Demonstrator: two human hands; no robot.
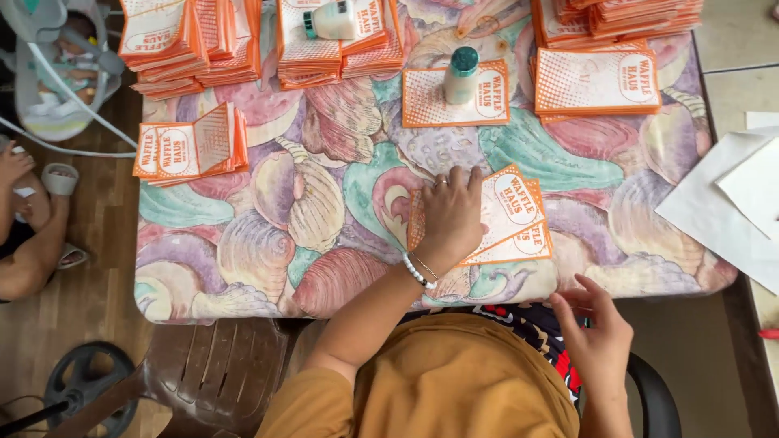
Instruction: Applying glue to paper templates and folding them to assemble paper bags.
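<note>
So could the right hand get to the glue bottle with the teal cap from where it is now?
Probably yes. The right hand hovers at the table's near edge, holding nothing, and the glue bottle stands upright on an orange card further back. Only flat cards under the left hand lie between.

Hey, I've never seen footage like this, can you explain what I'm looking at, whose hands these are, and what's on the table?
One camera, worn on a person's head, looks straight down at their own two bare hands. No machine is involved. The left hand presses flat on a small pile of orange-and-white paper sleeves on a table with a seashell-pattern cloth. The right hand hangs open at the table's near edge, holding nothing. Stacks of sleeves line the far side, one single sleeve with a green-capped bottle standing on it. White paper sheets lie to the right. Another person's arm shows at far left.
</note>
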